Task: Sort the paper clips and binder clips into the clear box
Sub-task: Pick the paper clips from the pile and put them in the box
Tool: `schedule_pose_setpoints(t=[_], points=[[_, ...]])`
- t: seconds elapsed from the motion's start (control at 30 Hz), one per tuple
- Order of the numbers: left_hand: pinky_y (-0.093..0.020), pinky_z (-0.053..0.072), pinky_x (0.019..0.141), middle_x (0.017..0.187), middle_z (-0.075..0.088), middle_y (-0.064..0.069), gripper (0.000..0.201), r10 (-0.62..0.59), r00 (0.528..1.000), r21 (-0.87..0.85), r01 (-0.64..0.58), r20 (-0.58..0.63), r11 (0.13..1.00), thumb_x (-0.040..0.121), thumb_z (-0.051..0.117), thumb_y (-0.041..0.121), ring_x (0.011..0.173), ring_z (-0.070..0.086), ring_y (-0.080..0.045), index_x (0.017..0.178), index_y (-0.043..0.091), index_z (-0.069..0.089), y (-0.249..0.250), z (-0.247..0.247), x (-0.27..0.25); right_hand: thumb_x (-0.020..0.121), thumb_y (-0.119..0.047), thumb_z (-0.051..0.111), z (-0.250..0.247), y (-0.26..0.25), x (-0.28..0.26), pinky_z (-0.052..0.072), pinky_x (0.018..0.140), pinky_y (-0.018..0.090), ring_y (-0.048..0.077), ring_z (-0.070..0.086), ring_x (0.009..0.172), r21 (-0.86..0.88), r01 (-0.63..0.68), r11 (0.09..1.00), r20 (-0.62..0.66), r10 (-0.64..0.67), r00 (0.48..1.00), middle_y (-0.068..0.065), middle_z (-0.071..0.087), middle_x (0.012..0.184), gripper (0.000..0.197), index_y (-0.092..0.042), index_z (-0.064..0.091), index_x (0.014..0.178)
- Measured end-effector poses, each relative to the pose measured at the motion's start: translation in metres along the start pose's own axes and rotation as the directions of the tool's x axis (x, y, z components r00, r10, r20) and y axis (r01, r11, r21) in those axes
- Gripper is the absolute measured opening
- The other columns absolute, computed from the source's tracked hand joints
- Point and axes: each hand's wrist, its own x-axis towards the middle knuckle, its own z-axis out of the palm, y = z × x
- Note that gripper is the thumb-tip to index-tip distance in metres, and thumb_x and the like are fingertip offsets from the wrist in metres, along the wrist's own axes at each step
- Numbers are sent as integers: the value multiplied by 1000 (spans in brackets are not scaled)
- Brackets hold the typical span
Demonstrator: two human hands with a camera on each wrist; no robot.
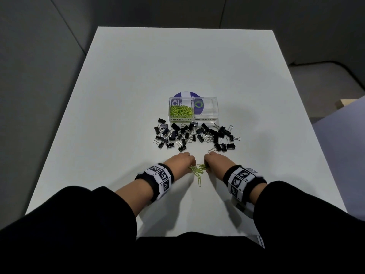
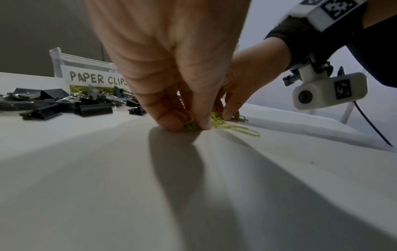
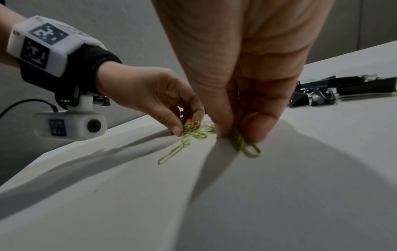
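Observation:
A clear box (image 1: 214, 107) stands mid-table with two labelled halves; its left half holds a heap of green paper clips (image 1: 180, 111), its right half looks bare. In front of it lies a spread of black binder clips (image 1: 194, 136). Nearer me, a few loose green paper clips (image 1: 198, 172) lie on the table. My left hand (image 1: 184, 161) pinches some of them against the surface between thumb and fingers (image 2: 189, 126). My right hand (image 1: 214, 161) pinches others (image 3: 242, 144) just to the right. Both hands sit side by side, fingertips down.
The white table (image 1: 118, 95) stretches well beyond the box on all sides, with grey partition walls behind and to the left. The box stands on a purple round print (image 1: 181, 94). A wrist camera (image 2: 328, 92) hangs under each wrist.

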Motion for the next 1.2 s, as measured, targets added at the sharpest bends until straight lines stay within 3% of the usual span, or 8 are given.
schedule_pose_setpoints(t=[0.43, 0.57, 0.67, 0.8, 0.9, 1.0, 1.13, 1.2], points=[[-35, 42, 88, 116, 56, -16, 25, 12, 999, 26, -13, 52, 1000, 90, 53, 14, 108, 54, -32, 114, 7, 57, -9, -6, 1, 88, -10, 49, -10, 4, 3, 46, 83, 36, 31, 57, 100, -1, 30, 1000, 14, -30, 999, 14, 57, 110, 17, -4, 57, 102], [-30, 41, 81, 110, 61, -13, 20, 45, 998, 16, -46, 45, 999, 90, 50, 14, 102, 56, -29, 106, 6, 60, -15, -16, -2, 89, -12, 51, -28, 12, 5, 43, 70, 25, 21, 54, 84, 68, 44, 997, -23, -42, 999, 10, 62, 98, 13, -6, 59, 96], [-28, 40, 74, 101, 63, -12, 16, 80, 997, 1, -80, -4, 997, 90, 47, 11, 89, 56, -27, 97, 4, 60, -21, -29, -3, 89, -10, 52, -51, 12, 11, 38, 65, 19, 20, 56, 78, 131, 59, 990, -99, -46, 994, 4, 59, 85, 11, -7, 61, 94], [-26, 48, 77, 98, 64, -4, 19, 74, 984, -69, -86, -164, 994, 93, 49, 15, 79, 53, -16, 102, 6, 63, -30, -66, -3, 92, -11, 50, -90, 6, 37, 45, 71, 24, 22, 60, 79, 232, 98, 968, -267, -33, 963, 9, 65, 90, 15, -4, 63, 96], [-25, 46, 76, 97, 64, 0, 19, -1, 926, -111, -44, -377, 993, 93, 50, 18, 83, 56, -14, 104, 11, 64, -39, -104, 7, 91, -9, 50, -114, -6, 69, 43, 75, 26, 24, 60, 86, 206, 121, 971, -372, -37, 927, 12, 67, 96, 17, -3, 64, 97], [-24, 40, 76, 105, 67, -1, 21, -97, 852, -117, 42, -515, 992, 93, 51, 21, 93, 60, -18, 108, 13, 64, -54, -133, 27, 93, -7, 47, -123, -19, 102, 42, 76, 24, 21, 55, 80, 169, 91, 981, -335, -30, 942, 12, 66, 98, 20, -4, 66, 99], [-33, 45, 81, 106, 68, -6, 23, -141, 848, -92, 109, -511, 990, 94, 50, 21, 98, 60, -24, 107, 14, 68, -64, -144, 57, 93, -4, 46, -126, -28, 117, 48, 87, 33, 28, 62, 95, 183, 67, 981, -284, -12, 959, 17, 67, 107, 26, -5, 65, 110], [-34, 46, 76, 97, 67, -8, 24, -117, 867, -20, 122, -485, 992, 94, 49, 20, 91, 60, -25, 101, 13, 70, -63, -142, 70, 93, -6, 47, -128, -26, 109, 47, 87, 30, 29, 61, 102, 214, 89, 973, -316, -17, 949, 17, 66, 110, 27, -6, 63, 115]])
